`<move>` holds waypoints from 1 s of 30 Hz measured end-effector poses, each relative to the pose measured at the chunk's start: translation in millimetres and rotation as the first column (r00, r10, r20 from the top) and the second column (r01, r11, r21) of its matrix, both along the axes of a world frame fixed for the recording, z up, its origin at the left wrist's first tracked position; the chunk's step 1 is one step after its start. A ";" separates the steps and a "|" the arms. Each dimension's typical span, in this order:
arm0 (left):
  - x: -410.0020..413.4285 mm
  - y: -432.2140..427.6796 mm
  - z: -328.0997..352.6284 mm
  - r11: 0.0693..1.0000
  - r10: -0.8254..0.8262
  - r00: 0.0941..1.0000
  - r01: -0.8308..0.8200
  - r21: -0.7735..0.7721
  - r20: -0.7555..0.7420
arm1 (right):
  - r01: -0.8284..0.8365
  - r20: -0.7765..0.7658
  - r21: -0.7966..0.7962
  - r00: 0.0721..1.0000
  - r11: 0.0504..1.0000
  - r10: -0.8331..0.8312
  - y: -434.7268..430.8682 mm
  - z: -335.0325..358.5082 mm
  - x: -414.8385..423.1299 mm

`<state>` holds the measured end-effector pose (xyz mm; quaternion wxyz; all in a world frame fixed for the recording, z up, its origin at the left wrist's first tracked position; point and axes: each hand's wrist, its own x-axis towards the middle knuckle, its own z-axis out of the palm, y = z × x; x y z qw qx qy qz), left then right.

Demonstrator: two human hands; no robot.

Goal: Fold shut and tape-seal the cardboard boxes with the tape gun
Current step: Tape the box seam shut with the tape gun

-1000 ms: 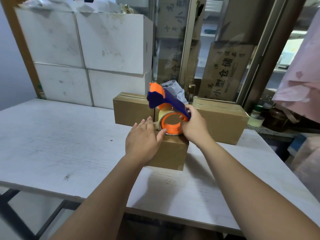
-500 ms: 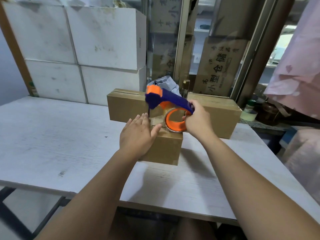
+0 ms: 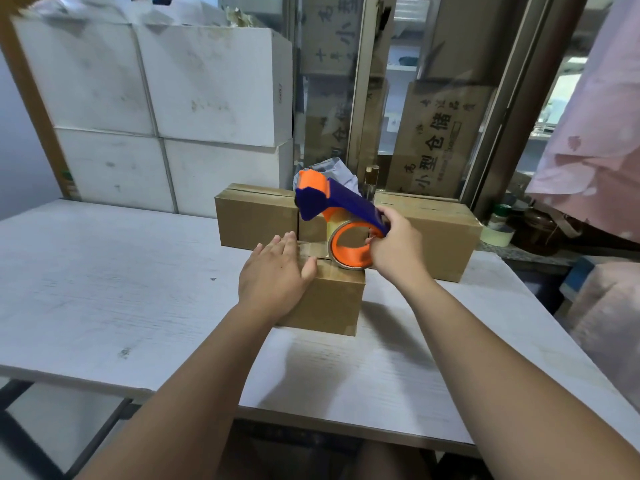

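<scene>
Tape gun (image 3: 341, 206) rests roll-down on the small box (image 3: 329, 301), right hand (image 3: 394, 249) wrapped round its handle, left hand (image 3: 273, 273) flat, fingers straight, pinning the box's left top; box looks light, stiff, skid-prone.

Hidden and cropped bits
We can't see the small box (image 3: 329, 303) top under our left hand (image 3: 273, 275); tabletop (image 3: 104, 271) cropped left.

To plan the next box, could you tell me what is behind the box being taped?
Two cardboard boxes: the left box mostly shows; the tape gun and right hand partly cover the right box.
</scene>
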<state>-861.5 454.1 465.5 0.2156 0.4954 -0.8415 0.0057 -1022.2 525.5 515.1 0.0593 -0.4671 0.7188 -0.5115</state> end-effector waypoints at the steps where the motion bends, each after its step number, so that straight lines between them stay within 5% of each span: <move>1: 0.5 -0.1 0.8 1.000 -0.009 1.000 0.009 0.010 -0.008 | 0.019 -0.008 0.003 1.000 1.000 -0.019 1.2 1.3 -2.4; 11: 2.6 5.2 2.8 0.999 -0.050 0.998 0.051 0.018 -0.036 | 0.064 0.017 0.003 0.998 0.998 -0.064 11.7 -2.9 -14.5; 21: 0.5 11.7 7.9 0.998 -0.020 0.998 0.024 0.057 -0.068 | 0.053 0.499 -0.132 0.866 0.990 0.020 6.6 -32.2 -4.1; 30: 2.1 8.4 6.1 0.999 -0.035 0.999 0.036 0.029 -0.018 | 0.121 0.369 -0.136 0.927 0.983 -0.063 4.3 -19.5 -6.6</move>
